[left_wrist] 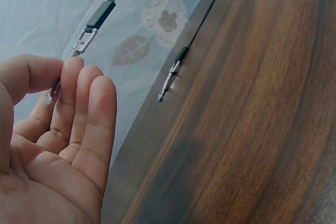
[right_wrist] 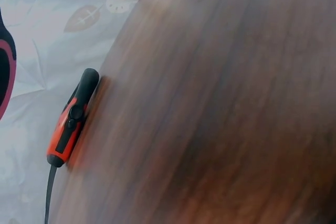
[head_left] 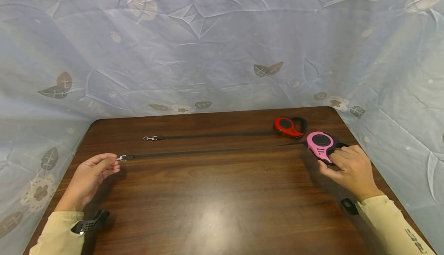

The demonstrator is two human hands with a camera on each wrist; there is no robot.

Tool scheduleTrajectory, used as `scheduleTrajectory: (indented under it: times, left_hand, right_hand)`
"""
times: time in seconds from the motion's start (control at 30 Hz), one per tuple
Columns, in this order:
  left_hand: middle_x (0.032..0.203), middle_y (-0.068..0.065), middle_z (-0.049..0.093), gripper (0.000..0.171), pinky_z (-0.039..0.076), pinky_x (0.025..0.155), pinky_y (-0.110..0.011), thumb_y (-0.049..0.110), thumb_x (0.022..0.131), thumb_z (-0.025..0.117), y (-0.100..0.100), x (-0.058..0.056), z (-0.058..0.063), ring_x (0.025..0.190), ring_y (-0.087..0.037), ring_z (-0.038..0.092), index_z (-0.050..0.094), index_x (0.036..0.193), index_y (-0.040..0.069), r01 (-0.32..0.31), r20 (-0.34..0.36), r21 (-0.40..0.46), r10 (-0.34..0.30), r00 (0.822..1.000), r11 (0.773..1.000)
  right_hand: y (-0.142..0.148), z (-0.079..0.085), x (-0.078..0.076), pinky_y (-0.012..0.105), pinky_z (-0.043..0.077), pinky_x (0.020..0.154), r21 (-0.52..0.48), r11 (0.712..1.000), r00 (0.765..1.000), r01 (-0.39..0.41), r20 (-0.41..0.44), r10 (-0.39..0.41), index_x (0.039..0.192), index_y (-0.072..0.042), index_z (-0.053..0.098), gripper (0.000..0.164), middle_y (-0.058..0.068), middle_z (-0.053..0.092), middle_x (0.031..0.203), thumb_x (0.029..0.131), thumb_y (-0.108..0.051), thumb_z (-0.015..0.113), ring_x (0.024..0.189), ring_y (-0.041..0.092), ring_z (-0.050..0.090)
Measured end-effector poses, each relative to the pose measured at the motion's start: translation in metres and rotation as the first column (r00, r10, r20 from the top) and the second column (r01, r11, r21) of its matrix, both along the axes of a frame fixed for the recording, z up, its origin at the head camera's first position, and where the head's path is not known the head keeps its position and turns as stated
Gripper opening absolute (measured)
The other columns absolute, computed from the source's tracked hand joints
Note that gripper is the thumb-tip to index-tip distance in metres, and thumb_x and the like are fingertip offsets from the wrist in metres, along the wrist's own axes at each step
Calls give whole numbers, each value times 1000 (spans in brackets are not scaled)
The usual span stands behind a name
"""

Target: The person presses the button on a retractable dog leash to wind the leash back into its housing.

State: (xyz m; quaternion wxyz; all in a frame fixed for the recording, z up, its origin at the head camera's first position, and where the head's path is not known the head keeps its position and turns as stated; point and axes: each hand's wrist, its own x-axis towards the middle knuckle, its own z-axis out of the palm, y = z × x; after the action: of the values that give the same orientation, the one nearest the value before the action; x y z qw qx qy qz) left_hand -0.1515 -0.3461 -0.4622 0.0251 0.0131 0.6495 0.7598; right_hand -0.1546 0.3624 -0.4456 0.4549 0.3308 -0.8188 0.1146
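A pink and black retractable dog leash [head_left: 320, 143] is held by its handle in my right hand [head_left: 350, 168] at the table's right side. Its dark strap [head_left: 215, 150] stretches nearly straight across to the left. At that end my left hand [head_left: 95, 174] pinches the metal snap hook [left_wrist: 84, 41] between thumb and fingertips. Behind it a red and black retractable leash [head_left: 288, 127] lies on the table, its strap drawn out leftward to a snap hook [head_left: 150, 138]. Only a sliver of the pink leash [right_wrist: 6, 74] enters the right wrist view, where the right hand is out of sight.
The brown wood-grain table [head_left: 215, 205] reflects a bright patch of light near its front. Pale grey-blue cloth [head_left: 222, 54] with leaf and flower prints hangs close around its back and sides. A dark band [head_left: 91, 224] is on the left wrist and another [head_left: 348, 206] on the right.
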Motion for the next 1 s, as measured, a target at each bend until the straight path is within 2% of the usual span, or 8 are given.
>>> scheduleTrajectory:
  times: [0.13, 0.4, 0.7, 0.87, 1.0]
  left_hand:
    - [91, -2, 75, 20, 61, 78, -25, -2, 104, 58, -2, 1, -1, 85, -11, 73, 75, 102, 6, 6, -4, 0, -6, 1000, 1000]
    - [91, -2, 74, 18, 61, 79, -25, -1, 104, 58, -3, 1, 0, 85, -11, 73, 74, 101, 6, 0, 3, -1, 1, 1000, 1000]
    - [93, -3, 76, 14, 61, 79, -24, -1, 102, 61, 6, -3, 2, 86, -14, 74, 74, 102, 6, 39, 22, -76, -38, 999, 996]
    - [95, -3, 75, 10, 61, 81, -25, 1, 102, 64, 14, -5, 3, 88, -15, 75, 73, 104, 5, 67, 24, -113, -65, 998, 991]
    - [94, -2, 75, 10, 61, 80, -25, 2, 102, 64, 19, -6, 4, 87, -13, 75, 73, 103, 5, 70, 12, -105, -69, 998, 992]
  right_hand:
    - [-2, 1, 0, 40, 29, 57, 6, 1000, 1000, 9, 4, -9, 58, -13, 39, 42, -7, 31, 56, 90, -34, 58, 50, 17, 31]
    - [6, -2, 2, 40, 32, 62, 47, 999, 993, 18, 112, -24, 62, -14, 42, 46, -9, 35, 58, 97, -39, 56, 54, 16, 37]
    - [1, -5, 3, 39, 31, 59, 47, 998, 995, 46, 88, -50, 58, -17, 36, 42, -11, 31, 55, 90, -37, 55, 51, 11, 32]
    - [-7, -3, 3, 38, 32, 60, 19, 1000, 998, 1, 66, -3, 58, -17, 37, 43, -12, 31, 55, 91, -36, 56, 51, 11, 32]
    - [-14, 0, 0, 39, 31, 61, 6, 999, 997, -46, 55, 45, 59, -15, 40, 43, -11, 33, 55, 92, -36, 58, 51, 13, 33]
